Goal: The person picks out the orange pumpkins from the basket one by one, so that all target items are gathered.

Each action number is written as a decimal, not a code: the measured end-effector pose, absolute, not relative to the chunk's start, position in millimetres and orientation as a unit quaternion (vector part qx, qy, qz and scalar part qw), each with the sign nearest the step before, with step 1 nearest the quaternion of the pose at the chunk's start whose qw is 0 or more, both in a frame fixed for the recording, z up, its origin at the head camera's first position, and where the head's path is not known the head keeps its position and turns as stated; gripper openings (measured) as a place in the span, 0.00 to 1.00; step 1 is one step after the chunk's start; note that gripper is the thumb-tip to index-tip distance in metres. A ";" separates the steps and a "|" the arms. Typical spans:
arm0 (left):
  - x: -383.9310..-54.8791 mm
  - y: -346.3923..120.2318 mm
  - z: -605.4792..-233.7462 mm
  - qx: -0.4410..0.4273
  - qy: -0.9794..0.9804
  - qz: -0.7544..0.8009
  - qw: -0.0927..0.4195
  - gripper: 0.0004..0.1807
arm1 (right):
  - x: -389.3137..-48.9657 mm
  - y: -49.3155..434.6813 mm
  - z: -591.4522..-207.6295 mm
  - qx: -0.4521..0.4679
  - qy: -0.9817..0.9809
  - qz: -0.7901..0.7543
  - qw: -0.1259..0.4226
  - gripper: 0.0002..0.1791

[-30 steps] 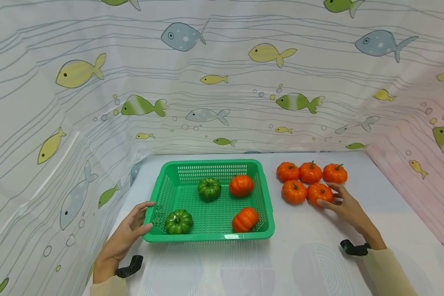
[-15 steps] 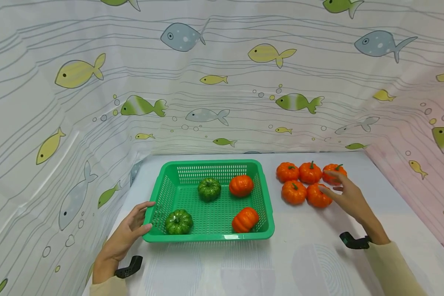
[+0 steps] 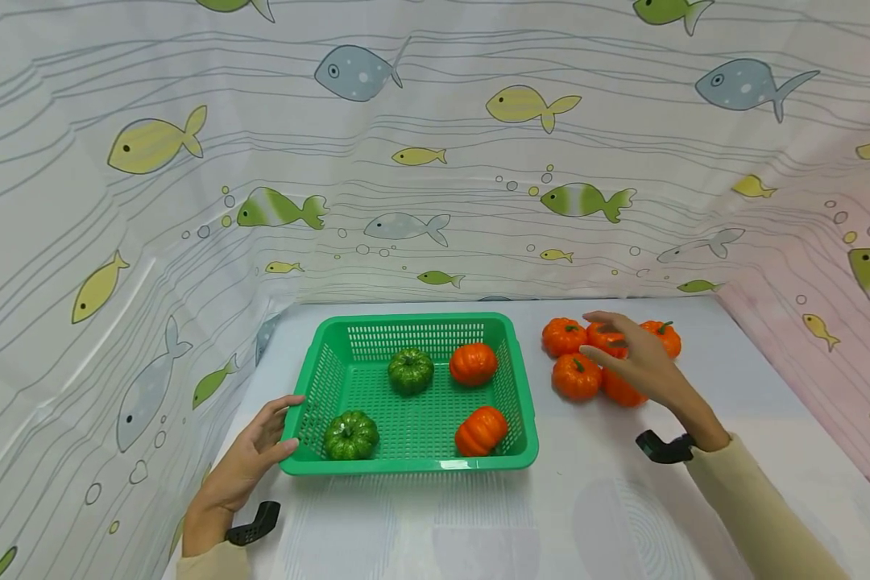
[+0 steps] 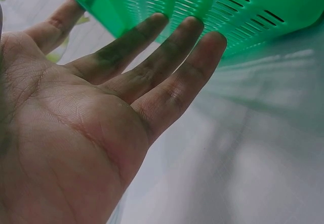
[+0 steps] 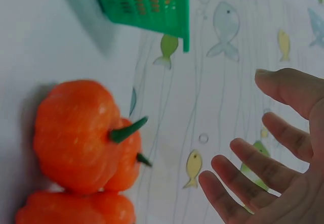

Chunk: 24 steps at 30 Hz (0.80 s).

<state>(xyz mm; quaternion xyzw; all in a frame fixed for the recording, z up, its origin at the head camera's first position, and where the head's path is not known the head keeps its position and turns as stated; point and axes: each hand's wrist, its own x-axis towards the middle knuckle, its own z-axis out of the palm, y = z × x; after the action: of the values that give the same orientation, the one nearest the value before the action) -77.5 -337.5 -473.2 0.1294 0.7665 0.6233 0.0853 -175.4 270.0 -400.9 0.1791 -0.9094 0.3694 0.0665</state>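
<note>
My left hand point(image 3: 246, 451) rests against the left side of a green plastic basket point(image 3: 413, 465). In the left wrist view its fingers point(image 4: 174, 92) lie nearly straight along the slotted basket wall. My right hand point(image 3: 641, 358) hovers above a group of small orange pumpkins, fingers spread, holding nothing. It partly covers a back middle pumpkin point(image 3: 600, 341) and a front right pumpkin point(image 3: 621, 390). A front left pumpkin point(image 3: 576, 377) lies just left of the thumb. In the right wrist view, a stemmed pumpkin point(image 5: 76, 135) sits below the spread fingers.
Inside the basket are two green pumpkins, a back one point(image 3: 410, 371) and a front one point(image 3: 351, 436), and two orange ones, back point(image 3: 473, 364) and front point(image 3: 482, 431). More orange pumpkins stand at the back left point(image 3: 563, 337) and back right point(image 3: 664, 338). Fish-printed cloth point(image 3: 435, 177) walls the table.
My right hand has come away from the front right pumpkin, up and leftward over the group, with nothing in it. The left hand and the basket have stayed in place.
</note>
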 end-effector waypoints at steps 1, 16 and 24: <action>-77.5 -337.4 -473.2 0.129 0.766 0.624 0.086 0.34 | -176.8 265.5 -398.7 0.188 -0.907 0.371 0.063 0.33; -78.4 -337.9 -472.9 0.124 0.770 0.619 0.096 0.34 | -186.3 195.3 -377.4 0.340 -0.865 0.369 0.007 0.29; -78.7 -338.6 -473.4 0.120 0.770 0.619 0.096 0.35 | -185.8 164.3 -378.9 0.408 -0.844 0.343 -0.060 0.29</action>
<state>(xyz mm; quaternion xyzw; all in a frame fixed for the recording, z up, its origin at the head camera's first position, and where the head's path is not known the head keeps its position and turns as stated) -78.7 -338.6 -473.4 0.1201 0.7701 0.6191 0.0963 -185.8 164.3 -378.9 0.4076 -0.8443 0.3426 -0.0601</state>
